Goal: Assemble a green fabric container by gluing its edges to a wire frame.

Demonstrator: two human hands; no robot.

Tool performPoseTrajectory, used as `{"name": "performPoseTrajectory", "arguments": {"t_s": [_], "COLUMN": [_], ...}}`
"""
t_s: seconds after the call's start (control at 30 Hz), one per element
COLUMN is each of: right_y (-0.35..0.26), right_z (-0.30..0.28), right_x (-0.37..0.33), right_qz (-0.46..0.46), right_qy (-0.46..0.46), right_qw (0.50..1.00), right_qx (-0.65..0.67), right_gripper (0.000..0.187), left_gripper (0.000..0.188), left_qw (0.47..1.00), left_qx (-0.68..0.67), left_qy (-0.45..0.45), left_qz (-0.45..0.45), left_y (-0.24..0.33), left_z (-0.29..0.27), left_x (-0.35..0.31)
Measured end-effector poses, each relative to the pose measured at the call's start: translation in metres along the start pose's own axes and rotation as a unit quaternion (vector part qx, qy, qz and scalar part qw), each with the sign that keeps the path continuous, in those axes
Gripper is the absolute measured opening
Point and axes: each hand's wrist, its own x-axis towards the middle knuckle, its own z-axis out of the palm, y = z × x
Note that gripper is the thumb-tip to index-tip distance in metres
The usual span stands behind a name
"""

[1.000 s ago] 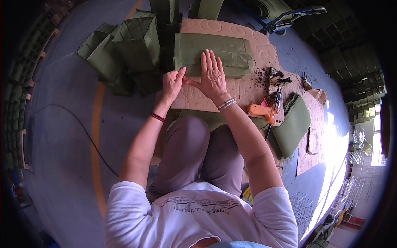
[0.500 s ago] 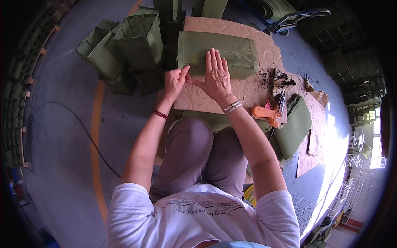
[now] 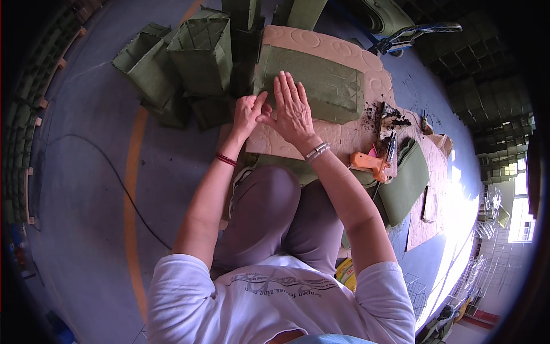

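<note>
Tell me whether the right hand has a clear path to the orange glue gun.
Probably yes: the right hand lies flat on the green felt piece; the orange glue gun lies uncovered beside that forearm.

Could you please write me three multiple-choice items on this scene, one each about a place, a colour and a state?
1. Where does the orange glue gun lie?
A. to the right of the right hand
B. among the upright bags
C. on the lap

2. What colour is the flat fabric piece under the hands?
A. red
B. green
C. white

3. How is the right hand?
A. fisted
B. gripping the gun
C. flat, fingers spread

Key: 1 A, it lies at the mat's right edge; 2 B, olive green; 3 C, its palm presses the fabric beside the left hand.
</note>
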Motion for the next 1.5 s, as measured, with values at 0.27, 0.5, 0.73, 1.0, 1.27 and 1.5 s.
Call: {"name": "performPoseTrajectory", "arguments": {"t_s": [0.27,0.5,0.73,1.0,1.27,1.5], "right_y": [0.000,-0.003,-0.001,-0.016,-0.015,-0.019], "right_z": [0.001,0.000,0.000,0.000,0.010,0.013], "right_x": [0.000,-0.001,0.000,0.010,0.013,0.013], "right_qz": [0.007,0.003,-0.001,-0.003,-0.009,0.019], "right_qy": [-0.017,-0.017,-0.021,-0.014,-0.011,-0.050], "right_qw": [1.000,0.999,0.999,1.000,0.999,0.995], "right_qx": [-0.015,-0.027,-0.030,-0.006,-0.038,-0.087], "right_gripper": [0.113,0.114,0.115,0.111,0.110,0.111], "left_gripper": [0.048,0.040,0.040,0.040,0.030,0.023], "left_qw": [0.999,0.991,0.994,1.000,0.999,0.982], "left_qx": [0.045,0.119,0.075,0.010,0.013,0.066], "left_qy": [-0.020,0.029,0.047,0.010,-0.045,0.111], "left_qz": [-0.009,0.055,0.060,0.027,0.017,0.139], "left_y": [0.020,0.015,0.008,0.009,0.005,0.016], "left_z": [-0.018,-0.017,-0.014,-0.017,-0.030,-0.017], "left_x": [0.005,0.000,-0.001,0.001,0.002,0.001]}}
